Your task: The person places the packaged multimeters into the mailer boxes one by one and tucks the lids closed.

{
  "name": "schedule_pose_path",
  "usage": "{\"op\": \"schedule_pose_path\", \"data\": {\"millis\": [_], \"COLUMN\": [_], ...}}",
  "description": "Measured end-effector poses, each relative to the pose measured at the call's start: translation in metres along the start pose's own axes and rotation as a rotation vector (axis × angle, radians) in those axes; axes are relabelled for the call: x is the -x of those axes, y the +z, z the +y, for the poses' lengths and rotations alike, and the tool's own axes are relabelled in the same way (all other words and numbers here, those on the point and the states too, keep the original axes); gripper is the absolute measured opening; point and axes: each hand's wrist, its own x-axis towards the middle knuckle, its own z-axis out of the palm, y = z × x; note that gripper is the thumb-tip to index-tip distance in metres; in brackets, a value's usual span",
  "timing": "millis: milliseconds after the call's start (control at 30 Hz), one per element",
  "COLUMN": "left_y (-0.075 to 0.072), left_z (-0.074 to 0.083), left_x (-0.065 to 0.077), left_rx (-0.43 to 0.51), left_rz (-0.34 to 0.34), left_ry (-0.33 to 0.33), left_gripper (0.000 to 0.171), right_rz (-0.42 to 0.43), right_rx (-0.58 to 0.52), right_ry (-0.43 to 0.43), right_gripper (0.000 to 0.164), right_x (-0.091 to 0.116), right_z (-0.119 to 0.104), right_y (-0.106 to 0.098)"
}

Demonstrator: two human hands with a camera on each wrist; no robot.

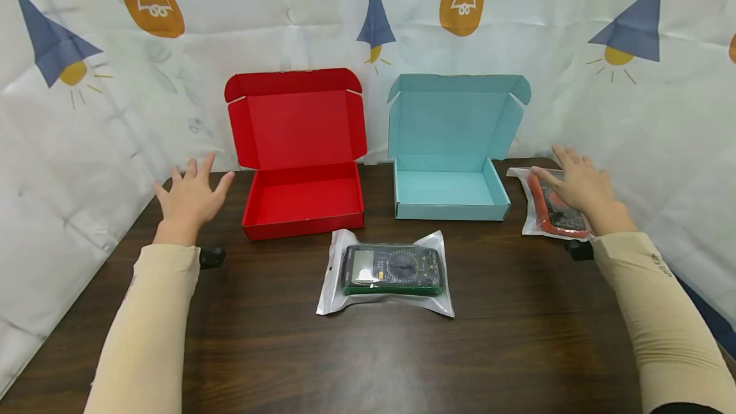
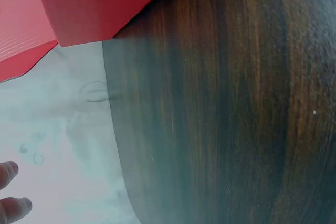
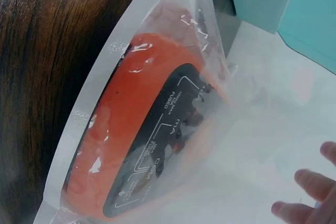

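A person's left hand (image 1: 191, 200) spreads its fingers left of the open red box (image 1: 305, 227) as I watch remotely. Well right of that box, the right hand (image 1: 583, 189), fingers also spread, is over a bagged orange multimeter (image 1: 565, 214); contact I cannot tell. A bagged green multimeter (image 1: 393, 269) lies in front, rightward of the box.

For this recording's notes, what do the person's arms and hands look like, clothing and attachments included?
The left hand and right hand are bare, without gloves. The left sleeve and right sleeve are close-fitting cream fabric reaching the wrists. A small black device sits at each wrist. Dark markings, too small to read, show near the right cuff.
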Motion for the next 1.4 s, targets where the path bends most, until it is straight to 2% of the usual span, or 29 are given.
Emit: {"op": "schedule_pose_path", "data": {"millis": [333,567,733,967,1100,1400], "left_y": [-0.001,-0.003,-0.004,-0.004,-0.003,0.003], "left_z": [0.003,0.004,0.003,0.001,0.002,0.001], "left_x": [0.004,0.005,0.007,0.01,0.011,0.01], "left_rx": [0.04,0.012,0.028,0.045,0.054,0.151], "left_rz": [0.05,0.047,0.035,0.054,0.066,0.037], "left_ry": [-0.006,-0.025,-0.035,-0.009,0.007,0.045], "left_gripper": [0.079,0.079,0.078,0.074,0.072,0.075], "right_rz": [0.056,0.034,0.021,0.02,0.035,0.06], "right_rx": [-0.033,-0.042,-0.035,-0.068,-0.085,-0.198], "right_ry": [-0.065,-0.081,-0.097,-0.131,-0.165,-0.276], "right_gripper": [0.087,0.089,0.088,0.085,0.079,0.065], "right_x": [0.006,0.01,0.01,0.012,0.015,0.024], "right_z": [-0.014,-0.03,-0.04,-0.055,-0.064,-0.088], "right_y": [-0.007,-0.013,-0.015,-0.015,-0.012,-0.006]}}
